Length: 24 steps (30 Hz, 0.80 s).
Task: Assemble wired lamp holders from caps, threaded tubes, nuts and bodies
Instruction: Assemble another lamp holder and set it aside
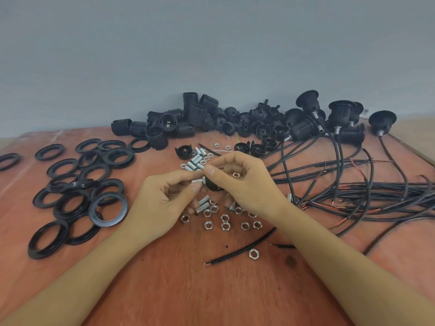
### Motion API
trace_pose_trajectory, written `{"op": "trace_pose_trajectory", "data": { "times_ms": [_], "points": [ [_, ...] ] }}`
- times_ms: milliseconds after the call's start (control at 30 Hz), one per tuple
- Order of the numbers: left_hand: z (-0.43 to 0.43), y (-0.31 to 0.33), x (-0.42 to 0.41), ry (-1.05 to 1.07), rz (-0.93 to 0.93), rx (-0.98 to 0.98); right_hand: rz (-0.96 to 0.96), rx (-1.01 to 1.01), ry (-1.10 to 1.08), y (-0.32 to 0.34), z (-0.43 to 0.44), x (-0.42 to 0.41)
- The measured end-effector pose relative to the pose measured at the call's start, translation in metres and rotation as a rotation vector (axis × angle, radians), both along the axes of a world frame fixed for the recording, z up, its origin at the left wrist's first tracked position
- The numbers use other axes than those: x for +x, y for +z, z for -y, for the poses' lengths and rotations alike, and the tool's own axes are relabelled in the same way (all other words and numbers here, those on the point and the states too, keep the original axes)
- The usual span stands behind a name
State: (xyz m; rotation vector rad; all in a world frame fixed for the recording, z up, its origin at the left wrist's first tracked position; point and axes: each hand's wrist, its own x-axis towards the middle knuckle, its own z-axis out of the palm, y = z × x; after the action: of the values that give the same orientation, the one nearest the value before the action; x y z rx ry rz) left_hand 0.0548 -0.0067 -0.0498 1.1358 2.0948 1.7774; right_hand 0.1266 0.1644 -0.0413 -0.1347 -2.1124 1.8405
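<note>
My left hand pinches a short silver threaded tube between thumb and fingers. My right hand grips a black cap; the tube's right end meets it, mostly hidden by my fingers. Loose threaded tubes lie just beyond my hands, and others lie under them. Several silver nuts are scattered in front of my hands. Black lamp holder bodies and caps are heaped along the wall.
Several black rings spread over the left of the wooden table. Wired lamp holders stand at the back right, their black cables trailing across the right side. A loose cable and one nut lie near my right forearm.
</note>
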Motion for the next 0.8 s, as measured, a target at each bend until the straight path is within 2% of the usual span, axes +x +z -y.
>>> {"op": "trace_pose_trajectory", "data": {
  "times_ms": [233, 467, 600, 700, 800],
  "points": [
    [-0.0034, 0.004, 0.0044, 0.001, 0.122, 0.094, -0.065, -0.088, 0.11, -0.0009, -0.008, -0.001],
    [-0.0038, 0.006, 0.0051, 0.009, 0.14, 0.113, -0.068, -0.074, 0.073, -0.0012, -0.004, -0.0005],
    [-0.0043, 0.0068, 0.0049, 0.006, 0.165, 0.141, -0.087, -0.152, 0.108, -0.0002, -0.0037, 0.0014],
    [-0.0046, 0.0061, 0.0056, 0.022, 0.13, 0.156, -0.097, -0.178, 0.127, 0.0005, -0.0031, 0.0015],
    [-0.0029, 0.0031, 0.0067, 0.083, -0.022, 0.129, -0.097, -0.172, 0.11, 0.0024, -0.0007, 0.0019]
  ]
}}
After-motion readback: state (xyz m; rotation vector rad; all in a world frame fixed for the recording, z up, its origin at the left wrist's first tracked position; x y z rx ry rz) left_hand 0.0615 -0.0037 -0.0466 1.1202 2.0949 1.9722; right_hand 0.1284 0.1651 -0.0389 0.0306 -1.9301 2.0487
